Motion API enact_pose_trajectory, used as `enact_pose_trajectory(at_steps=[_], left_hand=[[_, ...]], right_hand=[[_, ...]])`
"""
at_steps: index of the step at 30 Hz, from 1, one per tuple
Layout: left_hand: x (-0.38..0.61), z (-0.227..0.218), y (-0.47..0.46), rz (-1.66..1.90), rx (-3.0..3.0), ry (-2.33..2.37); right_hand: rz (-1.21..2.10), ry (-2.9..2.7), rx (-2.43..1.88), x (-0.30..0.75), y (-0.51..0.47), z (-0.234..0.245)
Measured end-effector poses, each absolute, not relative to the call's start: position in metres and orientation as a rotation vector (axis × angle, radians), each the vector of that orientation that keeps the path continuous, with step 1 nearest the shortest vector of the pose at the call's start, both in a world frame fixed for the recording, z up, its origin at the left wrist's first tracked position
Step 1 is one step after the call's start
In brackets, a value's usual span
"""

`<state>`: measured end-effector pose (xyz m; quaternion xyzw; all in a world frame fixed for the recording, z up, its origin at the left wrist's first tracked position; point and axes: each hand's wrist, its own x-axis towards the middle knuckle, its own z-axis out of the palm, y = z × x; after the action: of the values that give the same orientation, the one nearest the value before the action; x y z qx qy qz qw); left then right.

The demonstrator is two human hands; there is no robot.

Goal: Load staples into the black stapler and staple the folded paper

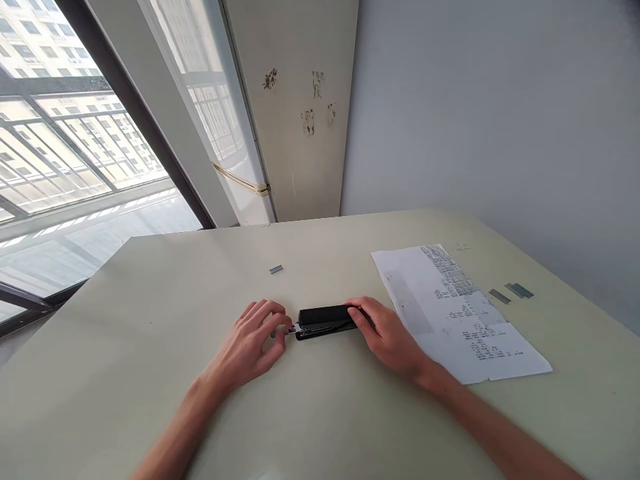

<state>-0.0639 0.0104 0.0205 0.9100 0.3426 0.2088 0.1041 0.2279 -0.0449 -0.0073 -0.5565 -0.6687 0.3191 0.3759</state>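
Observation:
A black stapler [324,321] lies on its side in the middle of the pale table [150,347]. My right hand [387,333] is closed round its right end and holds it down. My left hand [257,340] pinches the thin metal part that sticks out of the stapler's left end, thumb and fingers pressed together. Both forearms rest low over the table's near side.
A printed sheet of paper [457,313] lies to the right of my right hand. Two strips of staples [510,293] sit beyond it, and one short strip [276,269] lies behind the stapler. A window and balcony door fill the left, a wall the right.

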Motion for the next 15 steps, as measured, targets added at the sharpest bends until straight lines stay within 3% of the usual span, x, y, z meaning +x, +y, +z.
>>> enact_pose_trajectory(at_steps=[8,15], left_hand=[[-0.067,0.026,0.011,0.81,2.401,1.05],[-0.057,0.033,0.007,1.232,1.556,1.171]], right_hand=[[0.811,-1.732,-1.446,0.228,-0.046,-0.004],[0.739,-1.755,-1.439,0.228,-0.048,-0.007]])
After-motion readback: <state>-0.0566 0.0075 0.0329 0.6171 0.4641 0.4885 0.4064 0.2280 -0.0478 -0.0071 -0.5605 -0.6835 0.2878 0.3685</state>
